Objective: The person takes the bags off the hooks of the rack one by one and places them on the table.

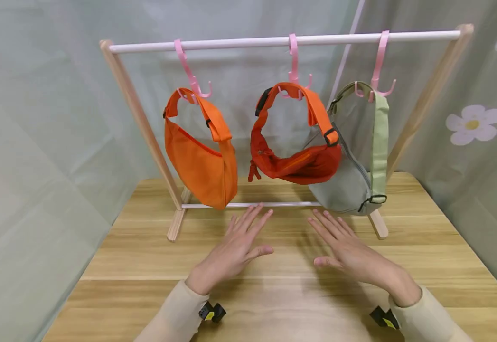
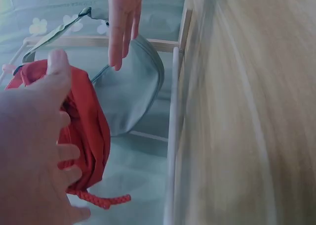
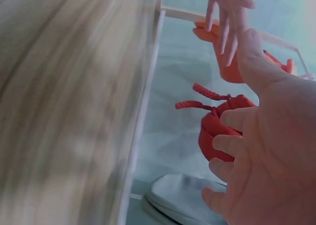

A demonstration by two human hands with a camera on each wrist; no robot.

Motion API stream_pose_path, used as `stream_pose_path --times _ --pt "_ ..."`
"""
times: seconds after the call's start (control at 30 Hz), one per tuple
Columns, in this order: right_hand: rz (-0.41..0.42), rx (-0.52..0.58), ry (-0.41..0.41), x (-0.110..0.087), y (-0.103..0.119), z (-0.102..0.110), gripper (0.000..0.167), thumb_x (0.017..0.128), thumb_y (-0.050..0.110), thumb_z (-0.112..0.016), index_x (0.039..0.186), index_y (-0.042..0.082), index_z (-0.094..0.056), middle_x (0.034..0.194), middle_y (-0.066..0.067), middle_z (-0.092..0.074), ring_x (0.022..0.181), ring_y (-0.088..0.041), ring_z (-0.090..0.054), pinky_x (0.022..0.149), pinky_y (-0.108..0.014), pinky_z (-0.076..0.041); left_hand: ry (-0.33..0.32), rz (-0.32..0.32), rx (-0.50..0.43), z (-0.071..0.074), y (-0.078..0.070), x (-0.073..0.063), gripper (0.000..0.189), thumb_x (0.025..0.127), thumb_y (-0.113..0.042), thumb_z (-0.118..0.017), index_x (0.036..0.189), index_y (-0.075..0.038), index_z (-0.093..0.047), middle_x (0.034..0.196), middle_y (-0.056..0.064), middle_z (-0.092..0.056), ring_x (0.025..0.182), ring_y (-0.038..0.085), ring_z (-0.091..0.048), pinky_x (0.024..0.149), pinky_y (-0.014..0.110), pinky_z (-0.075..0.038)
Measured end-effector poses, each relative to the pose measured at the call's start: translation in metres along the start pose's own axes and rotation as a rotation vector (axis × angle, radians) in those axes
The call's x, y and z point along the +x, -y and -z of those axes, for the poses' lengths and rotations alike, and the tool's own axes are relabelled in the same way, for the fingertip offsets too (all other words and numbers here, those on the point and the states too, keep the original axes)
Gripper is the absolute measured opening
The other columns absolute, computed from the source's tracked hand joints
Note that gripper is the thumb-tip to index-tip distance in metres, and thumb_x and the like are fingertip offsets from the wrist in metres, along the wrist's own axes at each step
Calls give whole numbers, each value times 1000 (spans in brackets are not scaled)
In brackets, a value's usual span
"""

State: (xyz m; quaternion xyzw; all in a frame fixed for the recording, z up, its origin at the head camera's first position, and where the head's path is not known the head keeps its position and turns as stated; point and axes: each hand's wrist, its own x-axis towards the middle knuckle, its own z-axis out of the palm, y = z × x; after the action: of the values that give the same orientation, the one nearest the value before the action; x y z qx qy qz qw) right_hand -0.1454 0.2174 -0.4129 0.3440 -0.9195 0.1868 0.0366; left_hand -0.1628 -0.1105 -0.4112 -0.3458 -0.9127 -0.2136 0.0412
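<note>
Three shoulder bags hang from pink hooks on a small rack. The orange bag [image 1: 201, 161] is on the left, the red bag [image 1: 295, 164] with an orange strap in the middle, and the grey bag [image 1: 344, 183] with a pale green strap on the right. My left hand [image 1: 236, 249] is held over the table with its fingers straight, below and between the orange and red bags. Likewise straight-fingered, my right hand [image 1: 344, 247] is below the grey bag. Both hands hold nothing. In the left wrist view the red bag's braided pull [image 2: 106, 200] dangles.
The rack's white top rod [image 1: 239, 43] carries the pink hooks [image 1: 185, 64]. Its wooden feet [image 1: 176, 223] stand on the wood-grain table [image 1: 291, 304], joined by a low white bar [image 1: 282, 204]. A pale curtain [image 1: 51, 118] hangs behind, with white flowers [image 1: 473, 124] at right.
</note>
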Motion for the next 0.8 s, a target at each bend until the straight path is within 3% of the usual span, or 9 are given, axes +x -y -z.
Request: stream_pose_path --times 0.17,0.3,0.47,0.63,0.8 --pt "25 17 -1 4 4 10 92 99 49 -65 169 17 -14 174 -12 -10 158 -40 -10 128 -52 -6 -52 -86 -42 9 -2 0 79 103 -63 -39 169 -26 -14 175 3 -5 161 28 -6 125 59 -6" --pt "52 44 -1 10 6 19 90 100 46 -65 168 14 -15 174 -14 -11 160 -36 -6 128 -50 -5 -106 -143 -66 19 -3 4 80 101 -65 -36 168 -23 -22 174 4 -11 159 31 -15 125 59 -13" --pt "78 94 7 15 9 29 89 100 42 -66 168 11 -16 173 -13 -12 159 -35 -8 128 -48 -5 -144 -156 -158 35 -4 5 73 103 -45 -57 166 -26 -27 172 0 -17 153 32 -33 119 58 -33" --pt "72 159 47 16 11 38 88 101 38 -66 169 16 -14 174 -8 -12 159 -36 -12 126 -28 -2 -201 -201 -181 53 -3 5 73 100 -27 -68 164 -22 -33 169 2 -27 148 29 -41 109 50 -47" --pt "76 179 82 19 13 46 88 101 39 -66 169 18 -13 175 -4 -8 159 -33 -10 125 -24 -1 -296 -230 -116 75 1 1 66 105 -47 -51 161 -16 -38 166 4 -32 145 24 -44 91 40 -54"
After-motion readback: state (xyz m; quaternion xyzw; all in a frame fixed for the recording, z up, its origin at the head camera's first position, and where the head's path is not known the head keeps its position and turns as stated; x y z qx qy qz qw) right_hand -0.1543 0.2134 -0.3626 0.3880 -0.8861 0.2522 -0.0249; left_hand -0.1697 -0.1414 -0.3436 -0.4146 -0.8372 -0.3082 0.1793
